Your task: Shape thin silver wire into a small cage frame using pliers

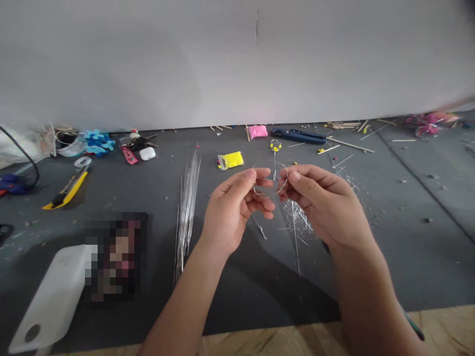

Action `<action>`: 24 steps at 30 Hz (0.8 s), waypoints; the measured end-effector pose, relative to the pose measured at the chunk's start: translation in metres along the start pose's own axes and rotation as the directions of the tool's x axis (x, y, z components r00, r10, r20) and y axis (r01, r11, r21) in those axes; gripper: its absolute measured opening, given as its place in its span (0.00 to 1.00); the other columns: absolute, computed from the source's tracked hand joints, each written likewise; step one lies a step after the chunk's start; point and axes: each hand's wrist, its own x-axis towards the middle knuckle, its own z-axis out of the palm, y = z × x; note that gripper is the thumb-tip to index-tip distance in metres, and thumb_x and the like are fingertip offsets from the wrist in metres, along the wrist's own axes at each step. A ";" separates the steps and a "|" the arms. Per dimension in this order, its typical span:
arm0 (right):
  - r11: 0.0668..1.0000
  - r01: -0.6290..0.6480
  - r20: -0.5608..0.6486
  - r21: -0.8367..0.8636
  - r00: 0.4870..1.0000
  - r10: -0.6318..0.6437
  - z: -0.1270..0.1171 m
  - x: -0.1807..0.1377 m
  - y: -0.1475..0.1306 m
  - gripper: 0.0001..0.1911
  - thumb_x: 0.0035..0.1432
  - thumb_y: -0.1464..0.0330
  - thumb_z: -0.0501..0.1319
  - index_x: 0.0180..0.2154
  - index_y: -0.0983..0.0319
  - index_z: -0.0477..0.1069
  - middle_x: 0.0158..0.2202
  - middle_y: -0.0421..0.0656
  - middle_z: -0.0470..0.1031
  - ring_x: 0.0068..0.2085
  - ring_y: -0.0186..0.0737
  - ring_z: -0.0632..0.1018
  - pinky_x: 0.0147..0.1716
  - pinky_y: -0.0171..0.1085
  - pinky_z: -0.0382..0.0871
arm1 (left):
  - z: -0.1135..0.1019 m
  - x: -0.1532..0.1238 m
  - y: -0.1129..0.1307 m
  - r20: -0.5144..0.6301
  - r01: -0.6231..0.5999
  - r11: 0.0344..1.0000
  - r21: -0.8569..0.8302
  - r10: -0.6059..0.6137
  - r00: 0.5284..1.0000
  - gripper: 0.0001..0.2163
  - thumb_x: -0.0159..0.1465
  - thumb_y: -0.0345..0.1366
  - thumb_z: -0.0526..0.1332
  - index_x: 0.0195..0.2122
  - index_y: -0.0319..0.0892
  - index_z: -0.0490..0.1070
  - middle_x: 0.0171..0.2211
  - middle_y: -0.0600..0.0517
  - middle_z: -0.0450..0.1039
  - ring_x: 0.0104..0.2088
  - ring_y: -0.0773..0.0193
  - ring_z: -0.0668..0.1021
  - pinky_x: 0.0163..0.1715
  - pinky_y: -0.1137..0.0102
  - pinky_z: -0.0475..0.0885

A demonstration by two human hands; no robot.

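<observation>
Between my two hands is a thin silver wire [285, 187] bent into a rounded loop. My left hand [230, 210] pinches the loop's left side between thumb and forefinger, its other fingers loosely curled. On the opposite side my right hand [322, 205] grips the wire the same way. Just beyond the fingertips lies a twisted wire piece [275, 159] whose round top carries yellow bits [275, 146]. Under the hands rest a short wire with a twisted end [261, 231] and a scatter of cut wire pieces [300, 217].
Left of my arms lie a bundle of straight wires [189, 198], a yellow cutter knife [69, 190] and a white power bank [54, 291]. Farther back are a yellow clay packet [232, 159], a pink packet [257, 131], a dark blue tool [299, 136] and several wooden sticks [351, 143].
</observation>
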 end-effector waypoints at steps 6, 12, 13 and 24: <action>1.000 -0.010 0.015 -0.002 1.000 0.010 0.000 0.000 0.000 0.05 0.52 0.66 0.69 0.34 0.56 0.78 0.32 0.38 0.77 0.30 0.34 0.74 0.32 0.37 0.71 | -0.001 0.001 0.000 0.016 0.012 1.000 -0.001 -0.012 1.000 0.09 0.62 0.41 0.61 0.37 0.42 0.78 0.33 0.51 0.76 0.22 0.70 0.77 0.20 0.75 0.74; 0.998 0.007 -0.027 -0.068 1.000 -0.009 -0.003 0.002 0.003 0.06 0.54 0.62 0.68 0.34 0.57 0.77 0.29 0.38 0.76 0.30 0.34 0.74 0.31 0.37 0.69 | 0.000 0.001 0.001 0.035 -0.032 0.999 0.020 0.031 0.999 0.07 0.60 0.38 0.64 0.38 0.43 0.78 0.35 0.52 0.76 0.25 0.71 0.77 0.23 0.76 0.75; 0.997 0.006 -0.028 -0.072 1.000 -0.008 -0.004 0.002 0.003 0.06 0.54 0.62 0.67 0.34 0.57 0.77 0.29 0.38 0.76 0.30 0.34 0.75 0.32 0.36 0.69 | 0.000 0.001 0.001 0.043 -0.037 0.999 0.023 0.036 0.998 0.06 0.59 0.36 0.65 0.38 0.44 0.78 0.35 0.52 0.77 0.26 0.71 0.78 0.24 0.76 0.75; 0.982 0.048 0.048 -0.181 0.998 -0.040 -0.009 0.002 0.000 0.09 0.58 0.60 0.64 0.32 0.59 0.74 0.27 0.39 0.73 0.31 0.37 0.73 0.33 0.38 0.67 | -0.001 -0.001 0.003 0.043 -0.059 0.995 0.078 0.055 0.998 0.06 0.59 0.34 0.66 0.38 0.46 0.78 0.36 0.53 0.77 0.27 0.70 0.78 0.26 0.75 0.77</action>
